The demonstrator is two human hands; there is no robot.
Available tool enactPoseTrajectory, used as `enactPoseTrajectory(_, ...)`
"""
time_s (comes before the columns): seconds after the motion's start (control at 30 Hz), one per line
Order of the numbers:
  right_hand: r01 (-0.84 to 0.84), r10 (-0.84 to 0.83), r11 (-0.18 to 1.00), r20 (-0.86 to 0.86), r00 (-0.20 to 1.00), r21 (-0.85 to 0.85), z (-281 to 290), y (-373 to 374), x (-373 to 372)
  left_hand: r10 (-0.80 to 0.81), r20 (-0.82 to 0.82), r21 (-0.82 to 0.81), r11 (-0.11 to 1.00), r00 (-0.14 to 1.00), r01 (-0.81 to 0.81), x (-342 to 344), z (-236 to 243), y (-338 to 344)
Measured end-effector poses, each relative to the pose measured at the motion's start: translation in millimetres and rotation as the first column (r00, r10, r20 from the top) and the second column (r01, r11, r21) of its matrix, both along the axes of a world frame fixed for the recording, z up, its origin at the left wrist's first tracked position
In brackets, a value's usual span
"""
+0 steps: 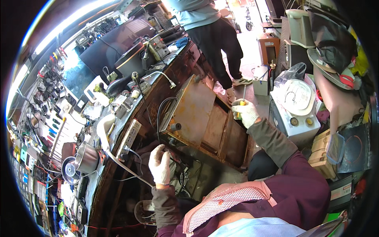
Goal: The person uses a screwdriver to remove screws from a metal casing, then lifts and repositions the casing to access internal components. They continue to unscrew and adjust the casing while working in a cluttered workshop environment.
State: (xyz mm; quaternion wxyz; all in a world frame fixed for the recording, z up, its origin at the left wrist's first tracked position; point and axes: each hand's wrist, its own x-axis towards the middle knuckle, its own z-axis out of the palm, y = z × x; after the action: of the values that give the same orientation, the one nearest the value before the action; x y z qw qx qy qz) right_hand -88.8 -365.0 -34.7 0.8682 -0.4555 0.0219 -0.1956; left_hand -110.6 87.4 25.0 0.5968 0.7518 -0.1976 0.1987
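A rusty, boxy metal appliance (199, 104) with short feet lies on its side before me, its underside facing up and showing a recessed opening. My right hand (248, 113), in a white knit glove, is closed around the yellow handle of a screwdriver (241, 103) at the appliance's far right side. The thin shaft appears to point away from me. My left hand (160, 166), gloved the same way, is raised near the appliance's near left corner. Its thumb and fingers are bent but apart, with nothing visible between them.
A cluttered workbench (114, 144) runs along my left, with a power strip (129, 137) on its edge and a steel pot (86, 158). Another person (215, 39) stands beyond the appliance. At right are a white oven-like appliance (298, 122) and a wooden box (321, 156).
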Motion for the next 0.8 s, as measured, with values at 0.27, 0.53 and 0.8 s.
enactPoseTrajectory(0.27, -0.195, 0.194, 0.981, -0.069, 0.979, -0.002, 8.8, 63.6, 4.4, 0.052, -0.044, 0.052, 0.997, 0.998, -0.049, 17.0, -86.3, -12.7)
enactPoseTrajectory(0.53, -0.178, 0.175, 0.982, -0.057, 0.983, -0.057, 25.9, 94.9, 31.7, 0.258, 0.383, 0.352, 0.847, 0.887, -0.398, 15.2, -109.3, -51.6)
enactPoseTrajectory(0.8, -0.214, 0.217, 0.975, 0.039, 0.975, -0.067, 50.6, 122.2, 120.3, 0.158, 0.326, 0.475, 0.825, 0.932, -0.306, 27.8, -122.8, -66.4)
